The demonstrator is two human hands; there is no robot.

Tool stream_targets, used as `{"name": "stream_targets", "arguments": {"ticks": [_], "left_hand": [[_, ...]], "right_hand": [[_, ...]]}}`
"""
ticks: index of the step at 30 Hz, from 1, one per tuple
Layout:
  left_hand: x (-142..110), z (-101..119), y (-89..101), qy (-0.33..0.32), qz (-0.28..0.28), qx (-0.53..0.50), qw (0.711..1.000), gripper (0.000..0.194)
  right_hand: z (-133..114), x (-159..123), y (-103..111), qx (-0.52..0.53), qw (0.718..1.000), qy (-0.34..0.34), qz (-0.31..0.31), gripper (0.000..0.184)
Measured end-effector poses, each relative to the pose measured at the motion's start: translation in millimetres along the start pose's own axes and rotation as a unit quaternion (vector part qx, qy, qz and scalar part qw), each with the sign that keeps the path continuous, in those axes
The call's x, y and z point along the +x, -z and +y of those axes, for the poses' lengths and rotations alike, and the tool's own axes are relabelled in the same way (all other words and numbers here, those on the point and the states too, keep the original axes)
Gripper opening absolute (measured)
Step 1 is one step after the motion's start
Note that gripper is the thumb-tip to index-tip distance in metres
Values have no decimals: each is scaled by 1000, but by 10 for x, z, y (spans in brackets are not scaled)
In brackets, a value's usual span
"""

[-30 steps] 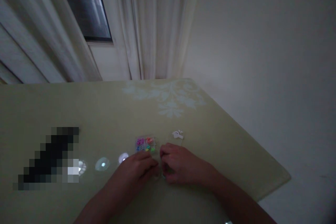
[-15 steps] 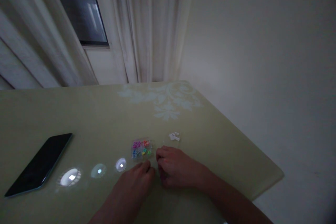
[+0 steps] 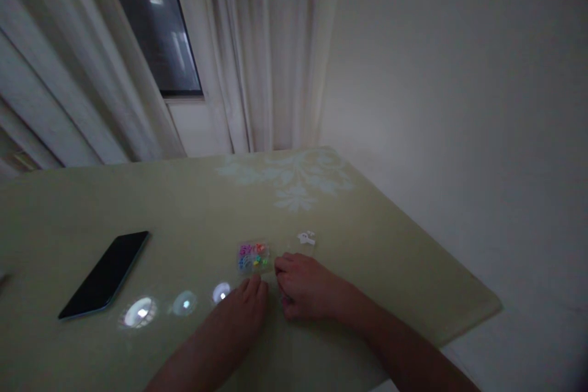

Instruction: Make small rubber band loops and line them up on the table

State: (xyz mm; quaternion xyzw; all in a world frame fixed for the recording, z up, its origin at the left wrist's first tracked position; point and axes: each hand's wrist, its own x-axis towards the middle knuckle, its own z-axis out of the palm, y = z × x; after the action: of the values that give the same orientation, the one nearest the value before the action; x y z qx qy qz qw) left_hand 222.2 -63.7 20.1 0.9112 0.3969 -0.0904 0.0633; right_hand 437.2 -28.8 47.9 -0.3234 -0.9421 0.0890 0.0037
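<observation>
My left hand (image 3: pixel 245 306) rests on the pale green table (image 3: pixel 184 196) with its fingers together and stretched forward, holding nothing that I can see. My right hand (image 3: pixel 303 285) lies beside it, fingers curled under in a loose fist; what they hold, if anything, is hidden. Just beyond both hands sits a small clear box (image 3: pixel 252 256) of brightly coloured little pieces. A small white piece (image 3: pixel 306 237) lies on the table beyond my right hand.
A dark phone (image 3: pixel 105 274) lies face up at the left. Round light reflections (image 3: pixel 184 304) show on the glossy tabletop. White curtains (image 3: pixel 261 49) and a dark window (image 3: pixel 151 18) stand behind; the table's right edge meets a plain wall.
My left hand has drawn back from the right hand and flattened on the table. The view has shifted slightly; the box and white piece stay put.
</observation>
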Motion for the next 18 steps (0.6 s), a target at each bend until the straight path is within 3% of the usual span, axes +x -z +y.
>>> {"name": "stream_targets", "arguments": {"ticks": [3, 8, 12, 18], "left_hand": [[-96, -135, 22, -22, 11, -83, 996, 54], [-97, -269, 93, 17, 57, -240, 969, 33], [-75, -358, 185, 52, 95, -301, 947, 24], [-115, -478, 310, 69, 51, -367, 926, 19]], "right_hand": [[3, -1, 12, 3, 1000, 8, -6, 20], [30, 1, -10, 17, 1000, 1, 7, 18], [57, 3, -16, 46, 999, 11, 12, 14], [67, -6, 18, 83, 996, 0, 7, 10]]}}
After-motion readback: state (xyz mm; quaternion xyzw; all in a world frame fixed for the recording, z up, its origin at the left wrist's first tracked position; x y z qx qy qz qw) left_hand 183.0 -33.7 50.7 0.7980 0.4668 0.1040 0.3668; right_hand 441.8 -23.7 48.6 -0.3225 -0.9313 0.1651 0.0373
